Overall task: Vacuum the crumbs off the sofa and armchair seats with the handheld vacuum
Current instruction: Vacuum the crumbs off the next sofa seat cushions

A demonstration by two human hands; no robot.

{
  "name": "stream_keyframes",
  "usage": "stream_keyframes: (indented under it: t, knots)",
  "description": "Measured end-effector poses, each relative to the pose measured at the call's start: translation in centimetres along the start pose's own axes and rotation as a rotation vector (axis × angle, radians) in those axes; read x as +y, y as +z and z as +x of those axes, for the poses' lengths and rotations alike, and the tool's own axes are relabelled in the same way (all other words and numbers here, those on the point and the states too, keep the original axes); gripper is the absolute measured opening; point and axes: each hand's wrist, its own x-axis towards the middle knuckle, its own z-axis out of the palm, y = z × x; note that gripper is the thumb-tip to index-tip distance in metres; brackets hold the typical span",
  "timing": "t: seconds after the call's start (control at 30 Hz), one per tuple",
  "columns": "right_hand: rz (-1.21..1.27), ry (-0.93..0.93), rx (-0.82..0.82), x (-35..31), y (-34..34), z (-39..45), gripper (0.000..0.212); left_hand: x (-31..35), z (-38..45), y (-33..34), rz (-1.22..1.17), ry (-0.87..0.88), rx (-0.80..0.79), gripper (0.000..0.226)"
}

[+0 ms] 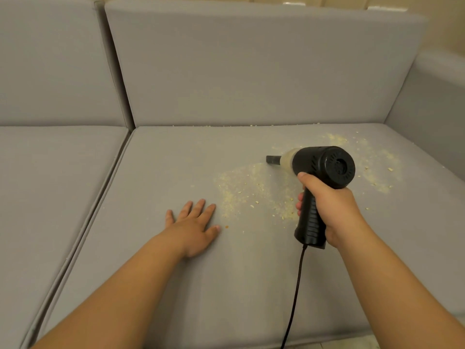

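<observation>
While both forearms reach in from the bottom edge, the black cord hangs down from the butt of the vacuum's grip and runs off the lower edge. A bit further in, the left hand lies flat on the grey seat cushion, fingers straight and spread, palm down, not holding anything. To its right, the right hand is wrapped around the ribbed grip of the black handheld vacuum, thumb up by the body. The vacuum's pistol-shaped, with the round vented back end facing the camera and the short nozzle pointing left, down at the cushion. Pale crumbs are scattered between the left hand and the nozzle, with more out to the right near the armrest. A thin line of them sits along the seam under the back cushion.
</observation>
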Motion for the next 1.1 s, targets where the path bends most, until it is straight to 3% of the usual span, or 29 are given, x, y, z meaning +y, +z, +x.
stream_keyframes:
  t: [0.2, 0.4, 0.67, 0.87, 1.1]
  knots:
    - [-0.047, 0.002, -0.138, 0.7, 1.4, -0.7, 0.032, 0.0, 0.0, 0.2, 0.021, -0.005, -0.008, 0.069]
    - [-0.1, -0.099, 0.006, 1.0, 1.4, -1.5, 0.016, -0.2, 0.0, 0.1, 0.03, 0.007, -0.008, 0.069]
    - [-0.132, -0.033, -0.174, 1.1, 1.0, -2.7, 0.022, 0.0, 0.0, 0.1, 0.018, 0.001, -0.008, 0.069]
    - [-0.11, -0.041, -0.105, 1.5, 0.3, -2.8, 0.024, -0.1, -0.5, -0.3, 0.051, -0.063, -0.031, 0.07]
    - [-0.179, -0.026, -0.296, 1.4, 1.3, -3.7, 0.021, -0.2, -0.7, -0.1, 0.055, -0.053, -0.03, 0.07]
